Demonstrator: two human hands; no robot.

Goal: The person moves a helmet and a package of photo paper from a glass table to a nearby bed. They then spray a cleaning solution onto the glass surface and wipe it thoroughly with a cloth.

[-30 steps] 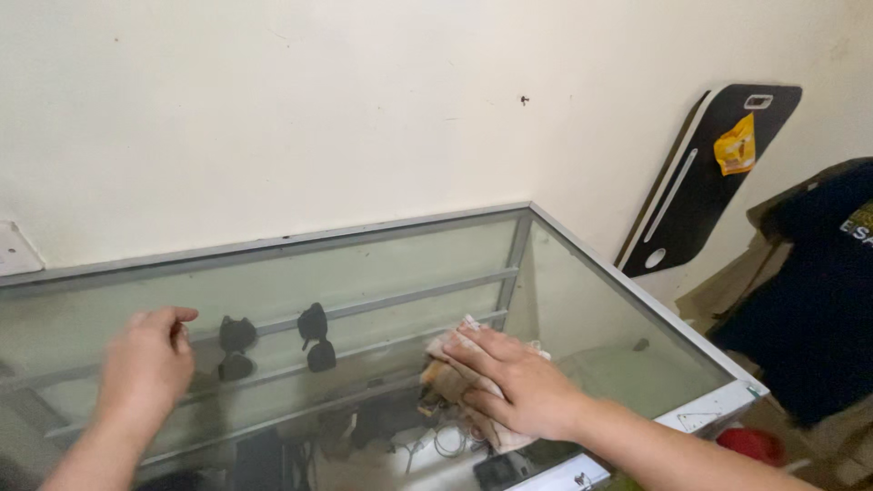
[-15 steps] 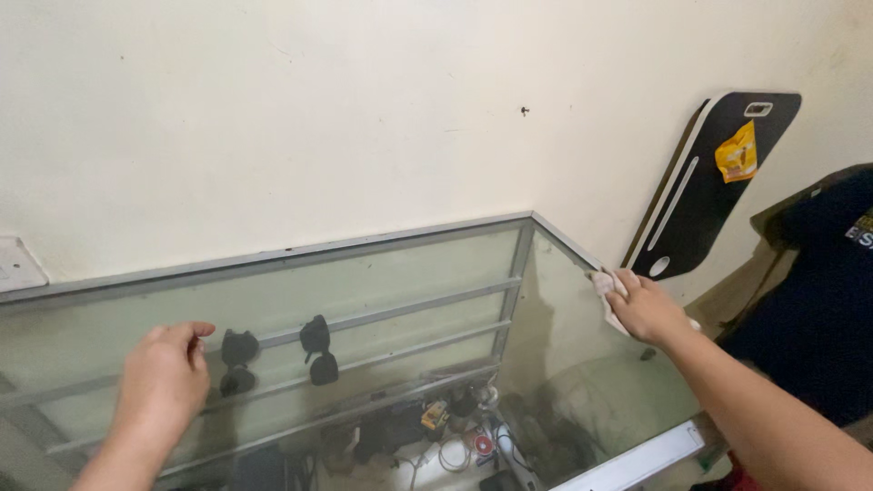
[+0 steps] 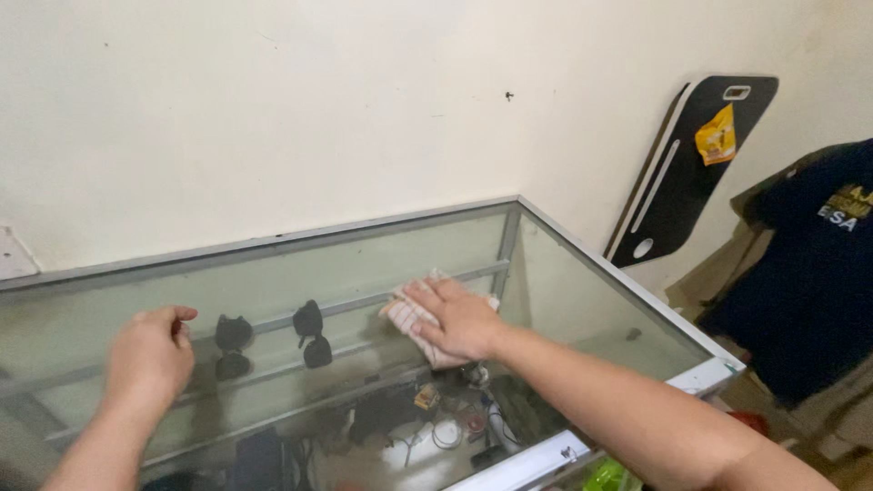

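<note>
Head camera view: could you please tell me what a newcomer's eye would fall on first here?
The right hand presses a pale cloth flat on the glass top of a display case, near its middle. The left hand rests on the glass further left, beside two pairs of dark sunglasses on a shelf under the glass. At the right, a tall black board leans on the cream wall.

Pale crumpled cloth [image 3: 406,318] flat on glass top [image 3: 582,309].
</note>
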